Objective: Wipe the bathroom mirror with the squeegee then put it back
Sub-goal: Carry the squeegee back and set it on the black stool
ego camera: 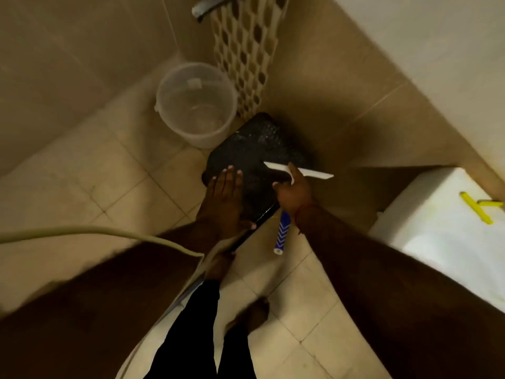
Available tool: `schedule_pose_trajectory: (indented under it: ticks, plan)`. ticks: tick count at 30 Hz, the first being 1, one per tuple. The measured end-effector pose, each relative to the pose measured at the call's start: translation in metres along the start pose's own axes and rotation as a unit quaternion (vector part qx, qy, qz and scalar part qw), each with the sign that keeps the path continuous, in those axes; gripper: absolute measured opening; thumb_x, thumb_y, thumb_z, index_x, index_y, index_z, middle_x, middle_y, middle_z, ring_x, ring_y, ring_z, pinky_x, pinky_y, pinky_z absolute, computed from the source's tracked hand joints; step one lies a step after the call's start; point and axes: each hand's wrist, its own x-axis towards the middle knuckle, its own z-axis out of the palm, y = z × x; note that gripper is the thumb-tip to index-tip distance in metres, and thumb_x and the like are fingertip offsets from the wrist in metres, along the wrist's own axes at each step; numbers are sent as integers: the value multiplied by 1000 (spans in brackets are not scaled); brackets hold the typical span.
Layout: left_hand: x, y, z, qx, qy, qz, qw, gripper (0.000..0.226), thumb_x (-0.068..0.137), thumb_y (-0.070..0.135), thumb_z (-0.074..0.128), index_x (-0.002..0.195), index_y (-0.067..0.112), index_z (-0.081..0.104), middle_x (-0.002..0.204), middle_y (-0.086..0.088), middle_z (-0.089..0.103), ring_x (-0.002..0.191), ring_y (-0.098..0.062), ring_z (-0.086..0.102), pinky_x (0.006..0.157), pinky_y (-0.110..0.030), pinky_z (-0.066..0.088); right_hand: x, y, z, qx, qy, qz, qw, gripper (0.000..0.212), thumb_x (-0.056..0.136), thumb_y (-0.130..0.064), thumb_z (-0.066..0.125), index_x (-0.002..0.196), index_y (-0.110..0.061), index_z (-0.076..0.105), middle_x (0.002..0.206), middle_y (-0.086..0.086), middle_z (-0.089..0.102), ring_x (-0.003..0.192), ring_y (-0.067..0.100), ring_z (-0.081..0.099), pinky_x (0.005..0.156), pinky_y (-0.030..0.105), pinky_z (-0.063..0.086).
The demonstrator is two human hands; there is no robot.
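Observation:
My right hand [293,191] is shut on the squeegee [314,173], which has a white blade pointing away from me and a blue-and-white patterned handle sticking out below my wrist. The blade hovers over a black perforated stool [251,149] in the corner. My left hand [226,198] is flat and open, fingers together, resting over the stool's near left edge. No mirror is in view.
A clear plastic bucket [195,105] stands on the tiled floor behind the stool. A white toilet tank [437,228] with a yellow object [476,207] on its lid is at right. A beige hose [109,232] crosses from the left. My feet are below.

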Motion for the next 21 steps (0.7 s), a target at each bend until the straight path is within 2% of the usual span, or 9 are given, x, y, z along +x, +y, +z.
schedule_pose_trajectory:
  ticks: [2,3,5,8,10,13,15,17,21]
  plan:
    - [18,-8,7,10,-2,10,1000,154,81,82,78,175,6,-17,184,-21,-19,172,-38,-14,140,-56,-2,25,3,12,-8,-9,-4,1000,70,105,2,62,167,-13,33,152,24,55,131,32,58,89,12,45]
    - [26,-12,12,11,-3,12,1000,155,80,82,80,175,6,-16,184,-22,-18,172,-38,-14,140,-56,-3,37,5,19,-22,-3,-5,1000,69,103,9,61,166,-8,36,136,28,60,117,30,59,81,8,48]
    - [39,-19,21,15,-4,11,1000,157,78,81,83,176,6,-14,184,-22,-16,172,-39,-13,140,-56,-3,61,6,30,-44,-2,-18,999,68,98,12,67,160,-5,45,109,17,61,102,22,58,80,8,49]
    - [57,-28,33,22,-4,6,1000,157,77,80,84,176,6,-12,184,-23,-15,173,-40,-11,140,-56,-2,94,3,45,-39,-21,-22,999,66,93,8,74,154,-11,55,110,12,61,105,20,59,98,25,49]
    - [67,-34,41,22,2,5,1000,158,76,80,85,175,5,-13,184,-24,-15,173,-40,-11,140,-56,-3,113,-2,53,-37,-21,-42,998,66,92,10,74,151,-12,58,109,12,62,102,21,61,96,31,55]
    - [83,-41,52,14,1,2,1000,160,74,80,86,175,5,-14,184,-24,-16,172,-40,-12,139,-54,-6,138,-6,62,-46,-28,-58,997,64,92,11,73,150,-14,60,96,3,58,92,18,59,80,25,56]
    - [91,-43,56,9,0,-3,1000,162,73,80,87,175,6,-14,184,-24,-17,172,-40,-12,139,-54,-7,151,-8,66,-59,-30,-74,995,62,93,9,74,149,-14,61,96,2,57,90,16,57,88,30,56]
    - [98,-45,60,4,2,-6,1000,162,72,79,88,175,7,-15,184,-24,-17,172,-40,-13,139,-55,-6,163,-10,69,-67,-33,-85,994,61,93,8,75,148,-13,62,102,4,58,88,12,57,95,24,53]
    - [106,-45,63,4,13,-7,1000,164,72,77,90,175,7,-16,183,-23,-21,172,-40,-15,140,-56,-6,181,-7,71,-57,-17,-95,994,57,91,9,75,144,-12,66,94,-7,56,80,4,56,86,12,52]
